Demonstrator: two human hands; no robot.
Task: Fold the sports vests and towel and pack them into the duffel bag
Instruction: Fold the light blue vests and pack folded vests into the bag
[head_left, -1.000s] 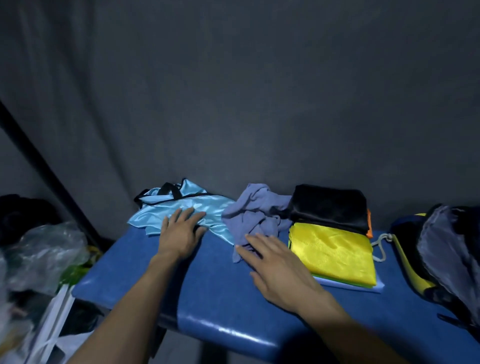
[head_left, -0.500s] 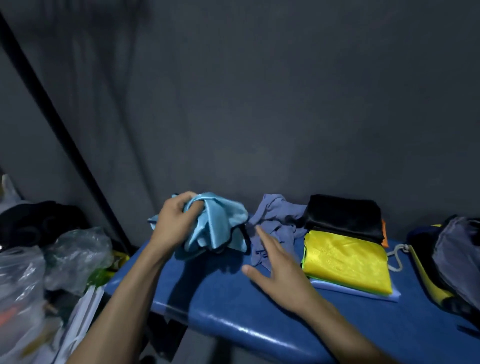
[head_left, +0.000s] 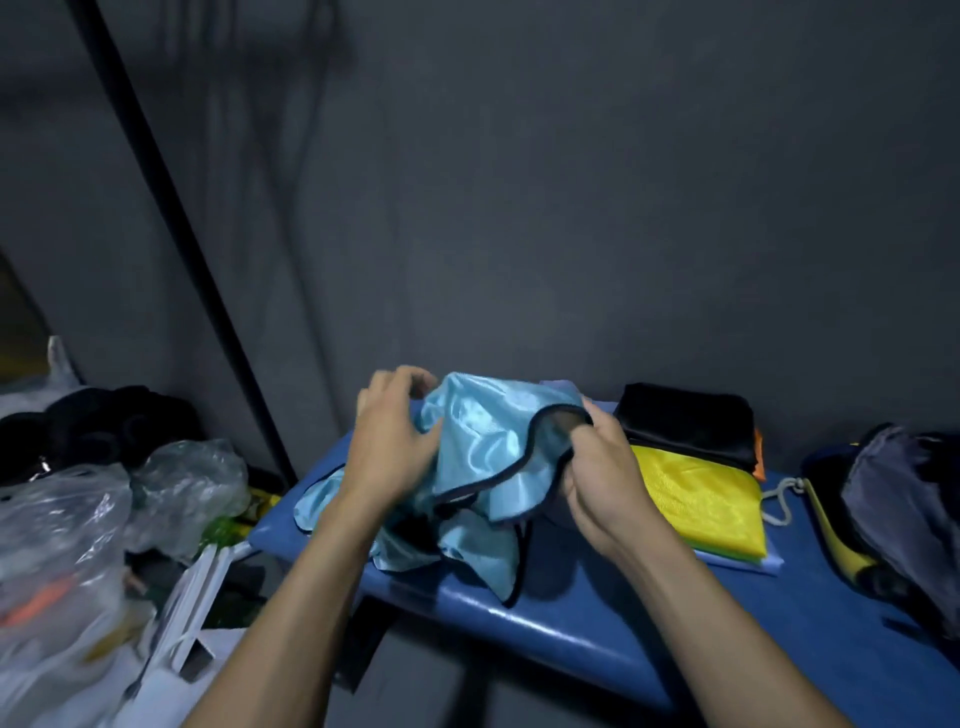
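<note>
Since a moment ago the right hand (head_left: 597, 462) has left the bench (head_left: 597, 623) and now pinches the light blue vest (head_left: 483, 436) at its dark-trimmed edge, while the left hand (head_left: 387, 441) grips the bunched cloth, lifted just above the bench. Thin, glossy and limp, it looks slippery, so holding the bound trim seems surest

bench: blue padded bench (head_left: 597, 618), glossy along its near edge, set against the wall.
wall: dark grey wall (head_left: 571, 208) behind the bench.
pole: black pole (head_left: 176, 208) slanting across the wall on the left.
bags: clear plastic bags (head_left: 62, 545) heaped left of the bench.
dark heap: black bundle (head_left: 98, 421) behind the plastic bags, too dim to identify.
</note>
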